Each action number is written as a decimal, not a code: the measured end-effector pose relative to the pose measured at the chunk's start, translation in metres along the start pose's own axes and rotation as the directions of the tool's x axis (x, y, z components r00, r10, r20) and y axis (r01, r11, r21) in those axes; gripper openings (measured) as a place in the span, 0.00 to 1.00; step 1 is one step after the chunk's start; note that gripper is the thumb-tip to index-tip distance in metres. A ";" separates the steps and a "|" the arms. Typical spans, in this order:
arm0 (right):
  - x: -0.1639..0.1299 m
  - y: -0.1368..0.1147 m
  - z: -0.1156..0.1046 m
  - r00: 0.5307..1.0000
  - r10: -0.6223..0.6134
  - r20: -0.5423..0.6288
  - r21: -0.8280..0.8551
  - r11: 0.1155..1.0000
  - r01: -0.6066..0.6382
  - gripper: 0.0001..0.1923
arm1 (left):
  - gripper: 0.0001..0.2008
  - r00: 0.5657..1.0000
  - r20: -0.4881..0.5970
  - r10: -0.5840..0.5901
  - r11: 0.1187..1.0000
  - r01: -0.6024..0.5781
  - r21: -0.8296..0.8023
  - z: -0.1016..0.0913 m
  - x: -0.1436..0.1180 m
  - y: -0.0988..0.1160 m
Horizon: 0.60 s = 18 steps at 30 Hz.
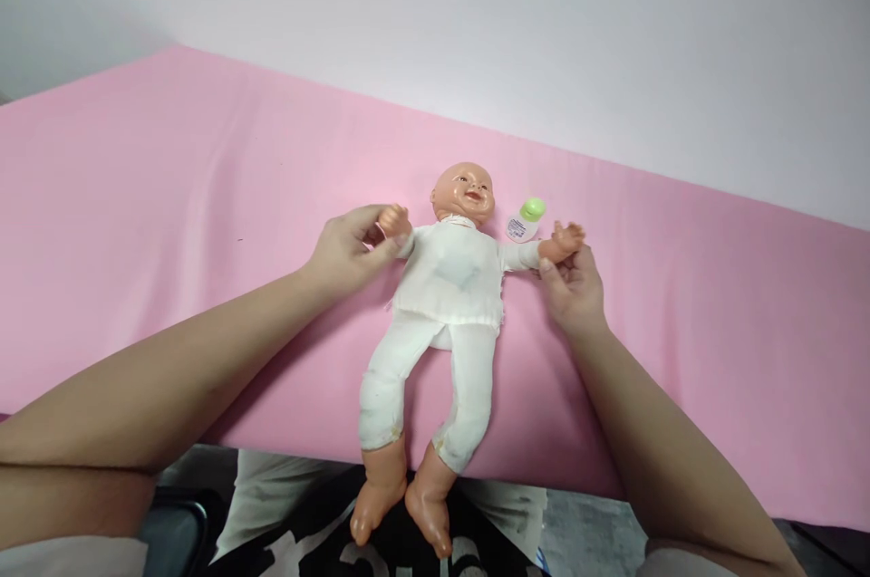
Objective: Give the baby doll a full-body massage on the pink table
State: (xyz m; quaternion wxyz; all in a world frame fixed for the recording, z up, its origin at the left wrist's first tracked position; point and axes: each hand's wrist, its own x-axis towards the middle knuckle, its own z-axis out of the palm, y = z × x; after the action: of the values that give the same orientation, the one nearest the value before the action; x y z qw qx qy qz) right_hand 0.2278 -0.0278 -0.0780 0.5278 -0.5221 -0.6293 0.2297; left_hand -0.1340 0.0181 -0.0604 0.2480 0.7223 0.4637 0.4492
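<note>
A baby doll (449,274) in white cloth lies on its back on the pink table cover (272,178). Its head points to the far side, and its feet hang over the near edge. My left hand (348,251) is closed around the doll's forearm on the left, thumb in front. On the right, my right hand (576,292) grips the other forearm near the wrist, with some fingers hidden behind it. Both doll arms are spread out to the sides. Just beyond the right-hand doll arm lies a small clear bottle with a green cap (526,219).
Behind the table rises a pale wall (509,33). The table's near edge runs just in front of my body. Below it are my light trousers (272,500), a dark printed garment and a dark chair (173,527) at the lower left.
</note>
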 end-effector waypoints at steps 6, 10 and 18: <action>0.026 0.029 -0.018 0.863 0.500 -0.074 0.198 0.855 -0.479 0.31 | 0.14 0.828 -0.070 -0.557 0.809 0.522 -0.269 -0.009 0.035 -0.040; 0.033 0.036 -0.019 0.804 0.593 -0.039 0.236 0.788 -0.570 0.24 | 0.14 0.742 -0.015 -0.670 0.693 0.618 -0.370 -0.011 0.047 -0.050; 0.012 0.013 -0.008 0.958 0.260 -0.121 0.017 0.966 -0.260 0.31 | 0.16 0.930 -0.063 -0.362 0.906 0.335 -0.259 -0.009 0.028 -0.031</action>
State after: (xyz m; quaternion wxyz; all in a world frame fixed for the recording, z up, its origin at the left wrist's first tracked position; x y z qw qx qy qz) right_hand 0.2418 -0.0148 -0.0811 0.5307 -0.6130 -0.5219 0.2649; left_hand -0.1507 0.0562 -0.0683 0.3856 0.5659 0.5395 0.4900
